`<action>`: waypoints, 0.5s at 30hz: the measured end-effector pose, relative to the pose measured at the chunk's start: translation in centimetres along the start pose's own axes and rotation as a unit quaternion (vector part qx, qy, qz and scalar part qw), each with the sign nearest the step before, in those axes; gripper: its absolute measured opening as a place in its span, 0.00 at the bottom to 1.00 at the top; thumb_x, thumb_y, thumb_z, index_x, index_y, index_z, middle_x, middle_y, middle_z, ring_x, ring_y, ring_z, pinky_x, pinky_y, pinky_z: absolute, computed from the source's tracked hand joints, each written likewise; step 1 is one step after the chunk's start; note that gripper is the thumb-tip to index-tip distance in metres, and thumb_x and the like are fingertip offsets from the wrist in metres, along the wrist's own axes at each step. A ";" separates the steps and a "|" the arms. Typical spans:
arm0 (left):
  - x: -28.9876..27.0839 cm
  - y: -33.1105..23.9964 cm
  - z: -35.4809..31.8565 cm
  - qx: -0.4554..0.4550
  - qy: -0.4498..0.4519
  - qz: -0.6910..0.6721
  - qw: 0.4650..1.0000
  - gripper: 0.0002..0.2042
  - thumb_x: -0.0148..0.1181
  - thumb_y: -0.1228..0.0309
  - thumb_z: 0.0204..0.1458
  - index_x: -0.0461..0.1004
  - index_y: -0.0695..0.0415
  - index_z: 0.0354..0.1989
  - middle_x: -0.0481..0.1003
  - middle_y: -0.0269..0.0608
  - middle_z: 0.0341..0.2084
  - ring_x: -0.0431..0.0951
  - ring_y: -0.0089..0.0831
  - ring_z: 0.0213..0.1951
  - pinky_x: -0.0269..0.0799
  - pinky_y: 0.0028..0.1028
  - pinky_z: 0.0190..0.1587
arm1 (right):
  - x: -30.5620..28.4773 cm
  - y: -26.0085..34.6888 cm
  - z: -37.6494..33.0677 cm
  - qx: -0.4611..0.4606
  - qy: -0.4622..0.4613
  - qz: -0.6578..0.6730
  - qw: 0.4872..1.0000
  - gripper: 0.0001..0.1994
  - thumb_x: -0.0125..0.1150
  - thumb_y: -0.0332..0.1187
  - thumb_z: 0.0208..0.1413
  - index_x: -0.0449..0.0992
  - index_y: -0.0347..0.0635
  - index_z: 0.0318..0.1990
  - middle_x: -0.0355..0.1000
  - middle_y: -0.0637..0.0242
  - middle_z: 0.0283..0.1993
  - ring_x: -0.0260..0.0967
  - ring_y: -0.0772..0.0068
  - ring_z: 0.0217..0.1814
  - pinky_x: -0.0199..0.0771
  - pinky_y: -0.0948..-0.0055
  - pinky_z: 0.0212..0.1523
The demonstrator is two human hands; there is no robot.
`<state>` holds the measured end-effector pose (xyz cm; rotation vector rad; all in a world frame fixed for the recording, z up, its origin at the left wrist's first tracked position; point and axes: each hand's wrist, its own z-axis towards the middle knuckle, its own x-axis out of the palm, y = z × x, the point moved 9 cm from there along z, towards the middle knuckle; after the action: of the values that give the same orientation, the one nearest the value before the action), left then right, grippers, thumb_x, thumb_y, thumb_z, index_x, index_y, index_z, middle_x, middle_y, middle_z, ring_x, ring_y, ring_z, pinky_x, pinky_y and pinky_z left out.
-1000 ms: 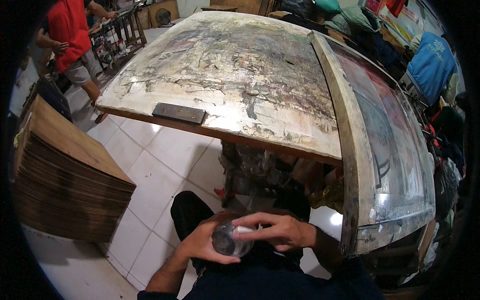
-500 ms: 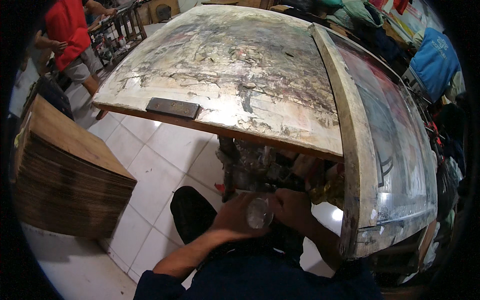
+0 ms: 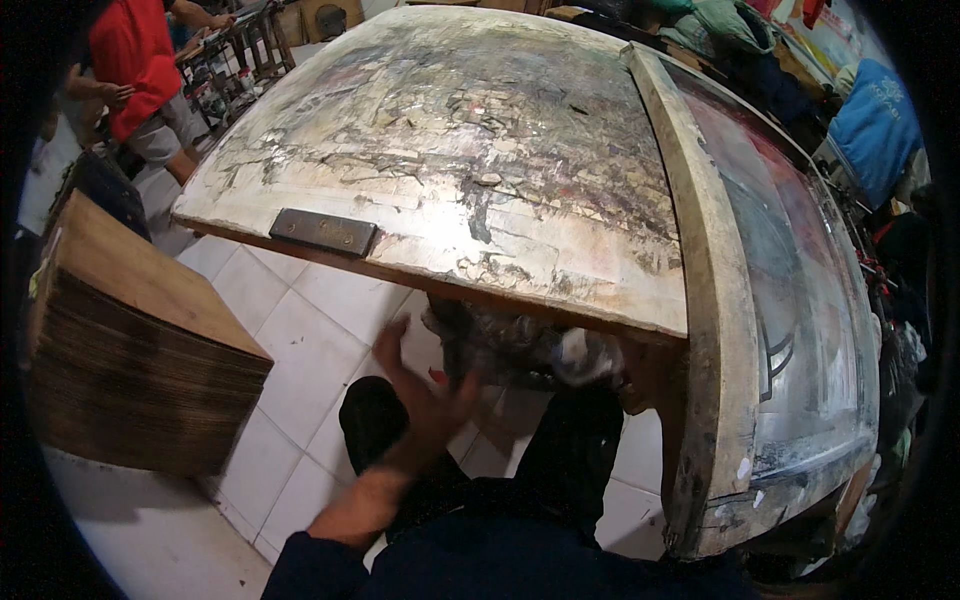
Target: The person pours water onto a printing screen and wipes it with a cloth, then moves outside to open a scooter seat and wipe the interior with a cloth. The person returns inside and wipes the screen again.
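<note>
My left hand (image 3: 425, 400) is lifted over my lap, its fingers spread and blurred by motion, with nothing in it. Under the table's front edge, in shadow, my right hand (image 3: 642, 375) reaches forward beside the wooden rail. A clear, rounded container (image 3: 588, 357) is at its fingers, seemingly in its grip; the tabletop's shadow partly hides the fingers. Above both hands is the worn, paint-stained tabletop (image 3: 400, 120), with a dark metal plate (image 3: 323, 232) fixed near its front edge.
A tall stack of brown boards (image 3: 150, 350) stands at the left on white floor tiles (image 3: 310, 340). The pale wooden rail (image 3: 715, 270) runs along the tabletop, with a glossy panel (image 3: 800, 290) to its right. Clear plastic clutter (image 3: 500, 335) lies underneath. A person in red (image 3: 130, 70) stands far left.
My hands, together around the clear container before, have parted. The left moved up and left and opened; the right went forward under the table edge with the container. The view shifted slightly.
</note>
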<state>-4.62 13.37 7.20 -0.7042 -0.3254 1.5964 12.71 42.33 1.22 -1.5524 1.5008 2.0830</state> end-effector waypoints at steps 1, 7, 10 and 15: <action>1.0 2.3 1.2 -0.049 0.002 -0.022 0.999 0.35 0.70 0.67 0.44 0.59 0.66 0.58 0.64 0.55 0.51 0.69 0.43 0.53 0.67 0.38 0.54 | 0.1 -0.2 1.6 -0.004 -0.006 0.006 1.000 0.23 0.55 0.53 0.60 0.75 0.40 0.47 0.75 0.50 0.41 0.76 0.57 0.42 0.74 0.60 0.43; 7.9 8.4 1.6 -0.178 0.109 -0.212 0.954 0.19 0.63 0.72 0.50 0.66 0.66 0.49 0.78 0.52 0.32 0.81 0.41 0.35 0.75 0.36 0.40 | 6.7 0.7 13.2 -0.020 -0.009 0.024 0.999 0.25 0.53 0.54 0.60 0.74 0.39 0.49 0.75 0.51 0.42 0.75 0.58 0.43 0.73 0.61 0.45; 7.9 8.7 1.0 -0.174 0.119 -0.200 0.957 0.17 0.62 0.70 0.52 0.66 0.65 0.46 0.78 0.50 0.27 0.80 0.38 0.30 0.75 0.33 0.35 | 9.8 0.3 16.4 -0.006 0.000 0.021 1.000 0.26 0.53 0.55 0.60 0.74 0.38 0.49 0.75 0.51 0.43 0.75 0.58 0.44 0.73 0.61 0.46; 7.2 8.0 1.3 -0.133 0.085 -0.203 0.966 0.14 0.64 0.69 0.52 0.69 0.66 0.40 0.77 0.42 0.24 0.77 0.26 0.29 0.72 0.28 0.33 | 11.7 -0.2 17.2 -0.012 0.001 0.051 0.999 0.28 0.52 0.56 0.60 0.73 0.37 0.51 0.74 0.52 0.44 0.74 0.58 0.45 0.73 0.61 0.47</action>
<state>-11.87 19.25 1.68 -0.9093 -0.5275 1.1047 -3.57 50.71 -8.65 -1.5166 1.5921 2.1621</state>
